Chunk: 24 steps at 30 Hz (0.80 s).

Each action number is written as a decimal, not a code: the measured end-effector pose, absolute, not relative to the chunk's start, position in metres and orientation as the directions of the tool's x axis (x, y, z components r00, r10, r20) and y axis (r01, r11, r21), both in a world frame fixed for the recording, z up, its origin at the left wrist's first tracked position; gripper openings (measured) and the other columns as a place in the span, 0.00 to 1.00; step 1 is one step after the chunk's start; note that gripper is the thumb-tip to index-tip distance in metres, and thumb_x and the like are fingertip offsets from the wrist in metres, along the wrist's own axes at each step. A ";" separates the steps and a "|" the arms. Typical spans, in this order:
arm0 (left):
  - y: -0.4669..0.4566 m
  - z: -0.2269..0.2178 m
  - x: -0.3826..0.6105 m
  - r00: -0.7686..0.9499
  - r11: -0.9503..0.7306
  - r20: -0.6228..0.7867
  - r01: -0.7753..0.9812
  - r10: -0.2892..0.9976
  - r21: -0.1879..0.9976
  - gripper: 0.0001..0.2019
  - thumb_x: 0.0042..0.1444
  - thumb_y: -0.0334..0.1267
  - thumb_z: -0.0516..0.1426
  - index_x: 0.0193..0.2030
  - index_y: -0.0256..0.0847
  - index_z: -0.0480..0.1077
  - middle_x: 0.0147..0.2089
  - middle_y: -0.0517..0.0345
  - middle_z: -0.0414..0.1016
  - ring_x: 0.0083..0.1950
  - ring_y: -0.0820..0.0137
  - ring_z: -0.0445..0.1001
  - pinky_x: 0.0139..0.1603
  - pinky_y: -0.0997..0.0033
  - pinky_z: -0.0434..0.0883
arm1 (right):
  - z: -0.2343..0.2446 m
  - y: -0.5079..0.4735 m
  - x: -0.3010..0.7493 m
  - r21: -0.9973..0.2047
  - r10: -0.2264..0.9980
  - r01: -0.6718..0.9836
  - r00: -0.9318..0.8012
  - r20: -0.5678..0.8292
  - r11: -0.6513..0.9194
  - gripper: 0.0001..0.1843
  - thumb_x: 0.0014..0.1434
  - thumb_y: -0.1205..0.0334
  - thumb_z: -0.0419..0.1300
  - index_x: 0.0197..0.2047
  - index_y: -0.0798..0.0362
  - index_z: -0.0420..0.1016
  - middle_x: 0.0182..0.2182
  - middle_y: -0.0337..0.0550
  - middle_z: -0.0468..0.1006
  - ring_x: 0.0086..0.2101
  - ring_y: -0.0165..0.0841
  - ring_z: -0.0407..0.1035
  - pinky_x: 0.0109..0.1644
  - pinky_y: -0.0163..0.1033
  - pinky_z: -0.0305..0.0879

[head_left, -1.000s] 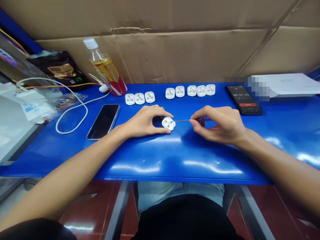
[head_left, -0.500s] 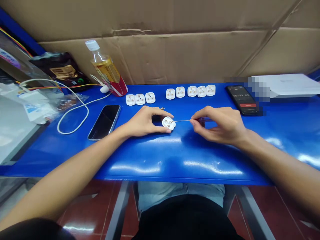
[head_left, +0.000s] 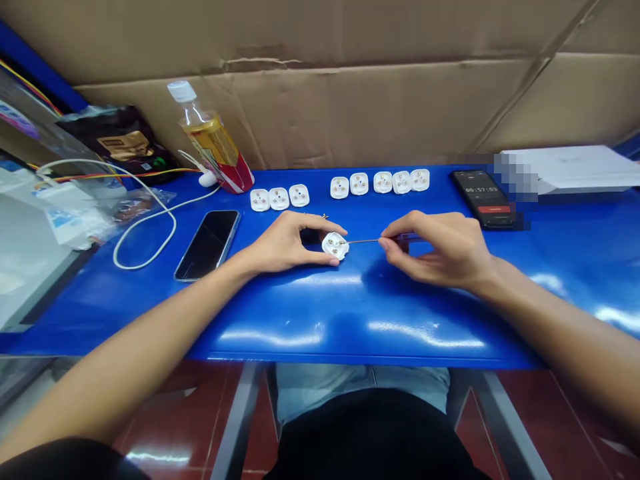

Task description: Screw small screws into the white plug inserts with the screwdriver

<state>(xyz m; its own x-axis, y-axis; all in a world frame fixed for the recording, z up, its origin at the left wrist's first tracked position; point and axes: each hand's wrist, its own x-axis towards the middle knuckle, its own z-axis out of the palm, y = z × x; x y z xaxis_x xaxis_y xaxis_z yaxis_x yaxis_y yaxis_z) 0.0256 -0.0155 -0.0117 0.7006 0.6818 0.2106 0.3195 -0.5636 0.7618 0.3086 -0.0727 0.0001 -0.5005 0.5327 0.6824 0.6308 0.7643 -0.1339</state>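
Note:
Between thumb and fingers, my left hand (head_left: pixel 285 243) grips a small white plug housing (head_left: pixel 335 247) with brass-coloured contacts inside. My right hand (head_left: pixel 435 250) is closed around the handle of a screwdriver (head_left: pixel 363 241), whose thin shaft points left. Its tip meets the right side of the housing, near one contact. Most of the handle is hidden by my fingers. Behind my left fingertips lie some tiny brass pieces (head_left: pixel 325 216), partly covered. Several similar white housings (head_left: pixel 339 188) stand in a row farther back on the blue table.
A dark phone (head_left: pixel 207 245) and a white cable (head_left: pixel 116 247) lie to the left. Behind them, a drink bottle (head_left: pixel 215 143) leans against the cardboard wall (head_left: pixel 375 113). Back right are a phone showing a timer (head_left: pixel 483 200) and a white box (head_left: pixel 575 170). The table's front edge (head_left: pixel 370 360) is near me.
The housing in my left hand has shifted and turned very slightly. The screwdriver tip stays against it, and both hands keep their grips.

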 end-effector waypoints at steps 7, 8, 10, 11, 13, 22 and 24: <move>-0.015 -0.012 0.027 0.711 -0.582 0.212 0.327 0.671 0.744 0.26 0.52 0.49 0.74 0.56 0.41 0.83 0.48 0.51 0.86 0.49 0.59 0.83 0.58 0.58 0.77 | -0.001 -0.073 0.310 -0.116 0.532 0.642 -0.505 0.679 0.758 0.03 0.63 0.63 0.66 0.39 0.46 0.76 0.25 0.32 0.83 0.24 0.30 0.77 0.27 0.35 0.68; -0.015 -0.012 0.027 0.707 -0.581 0.211 0.333 0.675 0.743 0.26 0.53 0.49 0.74 0.56 0.41 0.83 0.48 0.51 0.86 0.48 0.59 0.83 0.56 0.59 0.77 | -0.002 -0.073 0.311 -0.113 0.535 0.647 -0.505 0.677 0.754 0.03 0.63 0.62 0.66 0.39 0.45 0.77 0.25 0.32 0.83 0.24 0.31 0.77 0.27 0.35 0.68; -0.015 -0.012 0.026 0.699 -0.573 0.209 0.337 0.684 0.747 0.26 0.53 0.50 0.74 0.56 0.40 0.83 0.48 0.50 0.86 0.48 0.59 0.83 0.52 0.61 0.77 | -0.002 -0.073 0.311 -0.110 0.537 0.651 -0.505 0.676 0.751 0.03 0.63 0.62 0.66 0.39 0.45 0.77 0.25 0.32 0.83 0.24 0.31 0.77 0.27 0.35 0.68; -0.016 -0.012 0.027 0.697 -0.568 0.206 0.338 0.687 0.750 0.26 0.52 0.50 0.74 0.56 0.40 0.83 0.48 0.49 0.86 0.48 0.59 0.83 0.51 0.62 0.77 | -0.002 -0.073 0.311 -0.108 0.535 0.649 -0.508 0.675 0.753 0.02 0.64 0.62 0.66 0.40 0.45 0.77 0.26 0.32 0.83 0.24 0.31 0.77 0.27 0.35 0.68; -0.017 -0.012 0.027 0.696 -0.562 0.196 0.347 0.691 0.751 0.26 0.52 0.51 0.73 0.55 0.40 0.83 0.48 0.50 0.86 0.48 0.59 0.82 0.51 0.63 0.77 | -0.001 -0.074 0.311 -0.104 0.532 0.646 -0.514 0.673 0.756 0.01 0.65 0.62 0.65 0.40 0.46 0.77 0.26 0.32 0.83 0.24 0.30 0.77 0.28 0.35 0.68; -0.017 -0.010 0.026 0.681 -0.490 0.135 0.361 0.720 0.794 0.27 0.52 0.52 0.74 0.56 0.40 0.83 0.52 0.50 0.85 0.53 0.57 0.82 0.56 0.61 0.76 | 0.000 -0.074 0.310 -0.098 0.527 0.650 -0.508 0.682 0.754 0.02 0.65 0.63 0.65 0.39 0.47 0.76 0.26 0.32 0.83 0.24 0.29 0.77 0.28 0.34 0.67; -0.016 -0.010 0.025 0.682 -0.470 0.124 0.349 0.721 0.811 0.27 0.52 0.52 0.73 0.56 0.41 0.83 0.54 0.51 0.85 0.55 0.57 0.82 0.58 0.60 0.76 | -0.001 -0.074 0.309 -0.093 0.509 0.647 -0.495 0.705 0.757 0.03 0.65 0.64 0.66 0.40 0.47 0.76 0.26 0.32 0.83 0.24 0.29 0.77 0.27 0.34 0.67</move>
